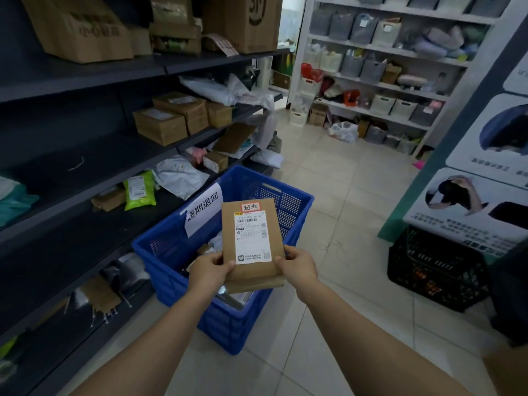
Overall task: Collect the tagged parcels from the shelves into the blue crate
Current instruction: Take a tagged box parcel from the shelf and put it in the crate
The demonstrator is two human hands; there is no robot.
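A flat brown cardboard parcel (251, 270) with a white shipping label and a red-edged tag at its top is held above the blue crate (297, 207). My left hand (210, 270) grips its lower left corner, thumb on the face. My right hand (298, 267) grips its lower right corner. The crate stands on the floor beside the dark shelves (85, 155), carries a white paper sign on its near left wall, and has several parcels inside, mostly hidden by the held parcel. More boxes and bags lie on the shelves, among them a green pouch (140, 191).
A black crate (434, 270) stands on the floor at the right below a poster board (485, 172). White shelving (383, 50) with grey and white bins fills the back wall. Pale floor tiles (343, 178) lie between the blue crate and the back shelving.
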